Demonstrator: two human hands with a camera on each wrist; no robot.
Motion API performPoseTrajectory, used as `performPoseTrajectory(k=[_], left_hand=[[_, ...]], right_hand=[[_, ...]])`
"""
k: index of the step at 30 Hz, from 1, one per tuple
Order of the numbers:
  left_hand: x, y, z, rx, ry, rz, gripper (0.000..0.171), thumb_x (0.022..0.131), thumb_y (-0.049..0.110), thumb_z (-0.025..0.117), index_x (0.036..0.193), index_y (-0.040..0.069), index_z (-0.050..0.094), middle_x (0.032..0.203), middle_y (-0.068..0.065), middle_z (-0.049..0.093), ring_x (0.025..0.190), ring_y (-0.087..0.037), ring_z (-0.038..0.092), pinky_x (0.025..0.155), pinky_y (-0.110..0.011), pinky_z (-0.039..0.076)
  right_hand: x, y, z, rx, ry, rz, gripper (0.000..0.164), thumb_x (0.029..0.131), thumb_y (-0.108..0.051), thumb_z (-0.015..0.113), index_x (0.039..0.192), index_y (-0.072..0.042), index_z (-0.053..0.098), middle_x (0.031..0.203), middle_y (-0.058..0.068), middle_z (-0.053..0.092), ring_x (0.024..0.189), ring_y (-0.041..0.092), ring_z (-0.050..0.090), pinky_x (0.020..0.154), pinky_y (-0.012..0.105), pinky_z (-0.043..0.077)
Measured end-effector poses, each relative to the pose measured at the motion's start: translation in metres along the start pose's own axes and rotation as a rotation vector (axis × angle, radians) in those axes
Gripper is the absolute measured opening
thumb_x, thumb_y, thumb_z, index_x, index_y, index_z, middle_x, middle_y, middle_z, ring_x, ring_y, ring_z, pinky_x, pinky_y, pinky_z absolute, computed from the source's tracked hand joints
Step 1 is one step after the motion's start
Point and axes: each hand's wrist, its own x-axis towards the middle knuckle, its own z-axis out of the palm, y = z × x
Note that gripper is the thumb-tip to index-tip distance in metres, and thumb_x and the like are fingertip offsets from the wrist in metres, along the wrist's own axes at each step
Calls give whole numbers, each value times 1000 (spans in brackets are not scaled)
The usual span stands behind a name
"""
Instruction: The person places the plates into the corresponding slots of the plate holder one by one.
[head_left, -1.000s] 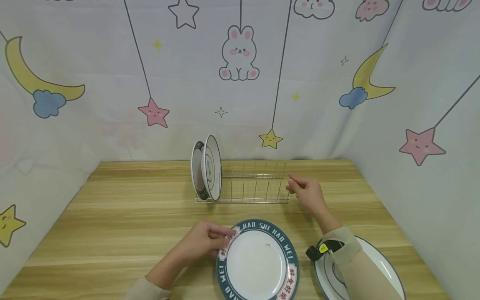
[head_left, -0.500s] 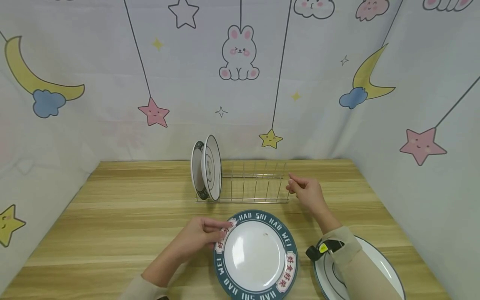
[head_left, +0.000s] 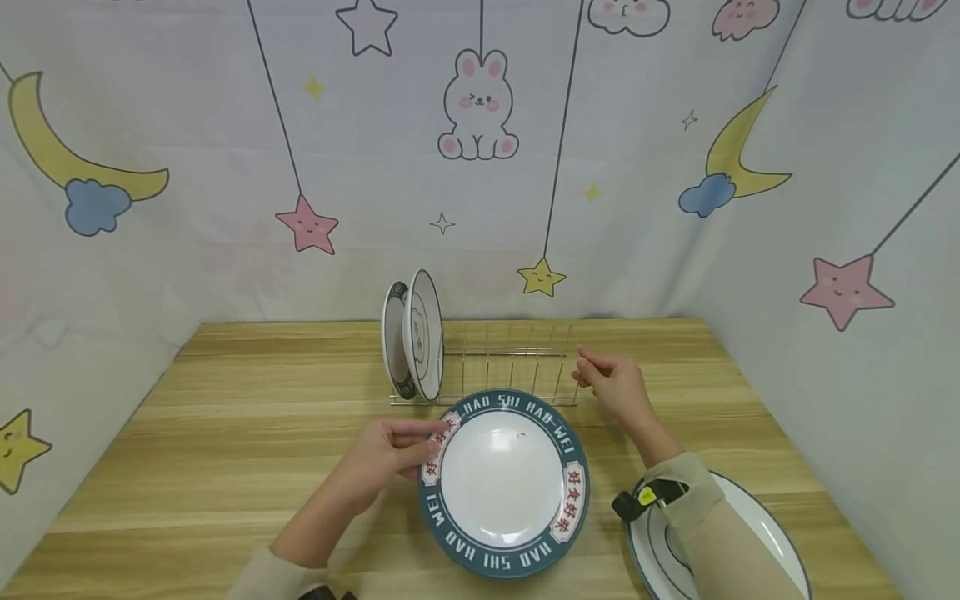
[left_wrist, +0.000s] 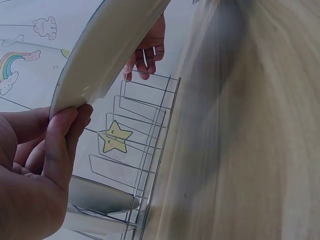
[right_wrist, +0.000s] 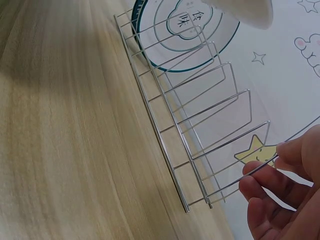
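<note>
My left hand (head_left: 378, 467) pinches the left rim of a white plate (head_left: 502, 479) with a dark teal lettered border, thumb on one face and fingers on the other. In the left wrist view the plate (left_wrist: 100, 55) is raised off the table and seen from its underside. Its far rim overlaps the front rail of a wire dish rack (head_left: 510, 354) in the head view. My right hand (head_left: 615, 392) pinches the end wire at the rack's right side between thumb and fingers, plain in the right wrist view. Two plates (head_left: 425, 333) stand on edge in the rack's left slots.
Another large white plate (head_left: 757, 533) with a dark rim lies at the lower right, partly under my right sleeve (head_left: 712, 525). Behind the wooden table (head_left: 262, 400) hangs a white cloth (head_left: 375, 150) printed with cartoon stars and a bunny.
The teal-bordered plate has moved forward and slightly left with my left hand, from near the table's front up to the rack. My right hand has stayed at the rack's end.
</note>
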Motion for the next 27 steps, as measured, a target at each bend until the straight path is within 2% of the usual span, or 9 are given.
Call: performPoseTrajectory(k=[5,13,20,27], left_hand=[[-1,5,-2,-9,51,-5,34,89,6,72,121,-4,67,116,-20,68,82,-22,70,68,-35,62],[-2,11,-4,-49,98,60,34,90,3,70,124,-4,65,122,-20,65,85,-21,70,71,-39,62],[-2,17,-8,-80,206,59,35,91,0,69,125,-2,65,123,-18,66,86,-19,70,72,-34,62],[-3,19,-12,-112,299,57,37,89,1,72,126,-2,65,116,-18,68,82,-18,71,70,-32,62]], right_hand=[[0,0,0,-2,-1,1,36,102,-20,58,136,-7,59,101,14,74,93,27,69,77,37,58],[0,-2,-1,5,-9,26,37,102,-21,57,137,-8,59,102,12,73,94,26,68,85,48,57],[0,-1,0,2,-9,23,37,102,-22,57,137,-9,59,103,12,73,94,25,68,83,46,58],[1,-1,0,9,-2,17,35,102,-21,58,135,-10,61,101,13,74,92,24,68,83,49,58]])
